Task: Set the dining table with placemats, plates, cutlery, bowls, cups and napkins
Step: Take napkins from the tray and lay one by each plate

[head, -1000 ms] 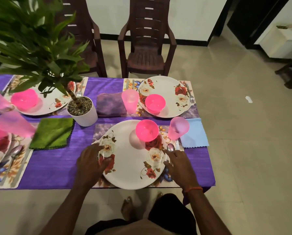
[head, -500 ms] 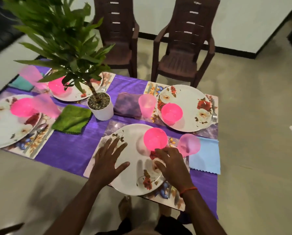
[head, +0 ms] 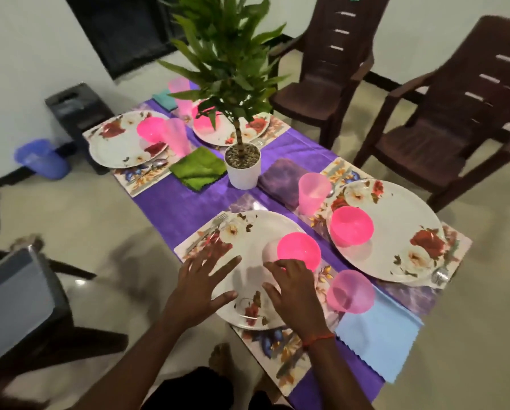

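The near floral plate lies on a floral placemat and carries a pink bowl. My left hand hovers spread and empty over the plate's left rim. My right hand rests on the plate just below the bowl, fingers curled and touching its near side. A fork lies left of the plate. A pink cup stands beside a light blue napkin to the right. The spoon by this plate is hidden under my right hand.
Three more settings with plates, pink bowls and cups fill the purple cloth. A potted plant stands mid-table between a green napkin and a purple napkin. Two brown chairs stand beyond; a dark stool is at left.
The view has swung left and tilted. Both hands slid inward over the near plate: the left lifted with fingers spread, the right moved from the plate's right edge up to the bowl.
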